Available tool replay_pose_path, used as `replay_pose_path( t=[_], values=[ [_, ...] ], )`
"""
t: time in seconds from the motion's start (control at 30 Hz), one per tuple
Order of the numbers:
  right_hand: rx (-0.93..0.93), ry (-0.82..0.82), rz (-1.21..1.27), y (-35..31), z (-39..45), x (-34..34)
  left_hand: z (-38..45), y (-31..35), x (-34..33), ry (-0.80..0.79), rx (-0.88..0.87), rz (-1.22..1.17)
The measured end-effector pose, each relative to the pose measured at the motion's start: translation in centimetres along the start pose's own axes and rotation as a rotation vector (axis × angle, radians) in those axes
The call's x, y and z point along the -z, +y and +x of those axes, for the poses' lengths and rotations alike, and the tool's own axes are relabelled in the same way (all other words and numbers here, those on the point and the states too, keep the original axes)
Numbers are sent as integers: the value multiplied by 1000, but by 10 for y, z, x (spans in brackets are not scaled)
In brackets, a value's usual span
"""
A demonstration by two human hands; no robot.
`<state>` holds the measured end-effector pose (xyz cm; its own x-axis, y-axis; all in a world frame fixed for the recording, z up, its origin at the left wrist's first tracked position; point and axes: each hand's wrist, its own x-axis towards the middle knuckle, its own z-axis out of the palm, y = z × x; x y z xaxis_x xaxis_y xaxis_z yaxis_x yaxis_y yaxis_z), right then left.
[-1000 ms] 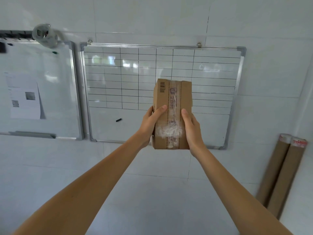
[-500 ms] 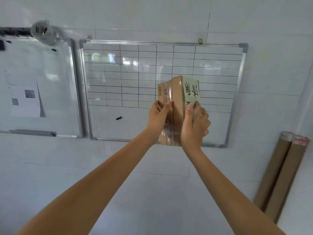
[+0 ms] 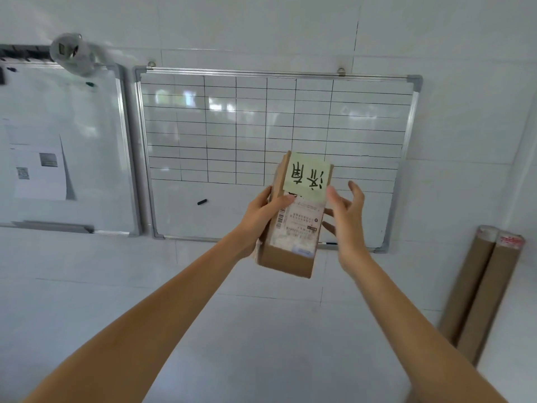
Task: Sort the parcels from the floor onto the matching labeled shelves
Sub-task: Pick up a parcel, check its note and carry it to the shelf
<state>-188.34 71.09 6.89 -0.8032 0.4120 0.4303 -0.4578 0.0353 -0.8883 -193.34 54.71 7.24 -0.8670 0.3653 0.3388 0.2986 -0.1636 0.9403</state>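
Note:
A small brown cardboard parcel (image 3: 293, 228) is held up in front of me, its face with a white shipping label and a pale green note bearing handwritten characters turned toward me. My left hand (image 3: 261, 219) grips its left edge, thumb across the front. My right hand (image 3: 345, 219) is just to the right of the parcel with fingers spread; only some lower fingertips may touch its side. No shelves or floor parcels are in view.
A gridded whiteboard (image 3: 377, 117) hangs on the white tiled wall behind the parcel, with a plain whiteboard (image 3: 72, 146) carrying a paper sheet to its left. Two brown cardboard tubes (image 3: 479, 286) lean in the right corner.
The parcel has been turned from its taped side to its labelled face and sits lower. My right hand has let go of it and spread its fingers; the left hand keeps its grip.

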Motion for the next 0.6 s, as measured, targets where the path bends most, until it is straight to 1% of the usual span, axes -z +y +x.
replay_pose_path(
  t=[0.1,0.17,0.23,0.33,0.47,0.53,0.6],
  values=[
    [-227,-159,42,-5,23,23,-9,0,7,-116,35,18],
    [-290,-273,43,-5,28,30,-15,-4,4,-169,65,32],
    [-310,-329,11,-6,28,29,-19,-8,0,-186,81,40],
    [-299,-292,-27,-5,27,26,-21,-12,-2,-183,90,36],
    [-238,-216,25,-9,25,22,-21,-14,-1,-140,103,56],
    [-212,-141,70,-11,25,23,-21,-17,2,-75,112,104],
    [-202,-30,131,-13,28,27,-22,-22,9,-2,120,112]
  ],
)
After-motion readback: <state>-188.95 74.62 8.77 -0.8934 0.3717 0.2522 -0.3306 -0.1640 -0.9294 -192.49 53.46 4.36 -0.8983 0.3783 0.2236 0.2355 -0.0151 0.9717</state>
